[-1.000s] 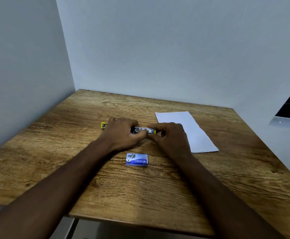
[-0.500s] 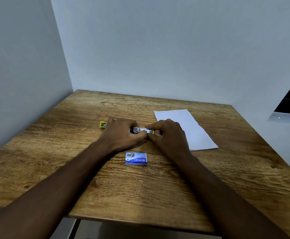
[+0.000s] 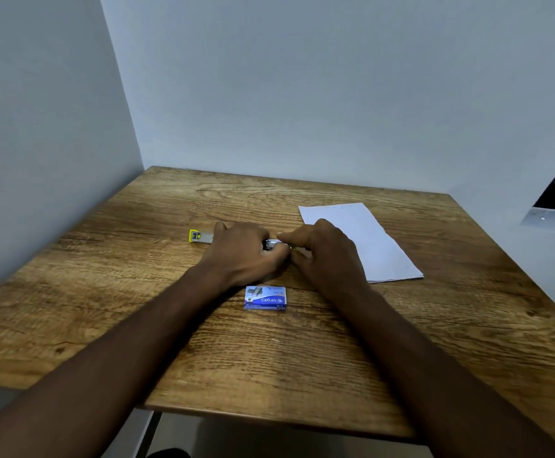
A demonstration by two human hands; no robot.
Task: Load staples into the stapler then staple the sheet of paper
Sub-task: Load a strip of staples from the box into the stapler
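A small yellow and metal stapler [image 3: 201, 236] lies opened flat on the wooden table [image 3: 302, 358]. My left hand [image 3: 244, 256] grips its middle and hides most of it; the yellow-tipped end sticks out to the left. My right hand [image 3: 327, 256] pinches the shiny metal part [image 3: 272, 243] between the two hands. What the fingertips hold there is too small to tell. A blue staple box [image 3: 265, 297] lies just in front of my hands. The white sheet of paper [image 3: 368, 239] lies to the right, partly under my right hand.
Grey walls close the table on the left and at the back. The table's front edge [image 3: 269, 421] is near me. A dark opening with a pale ledge [image 3: 553, 219] shows at the far right.
Both hands stay on the stapler. My right hand's index finger has stretched a little further left over the metal part.
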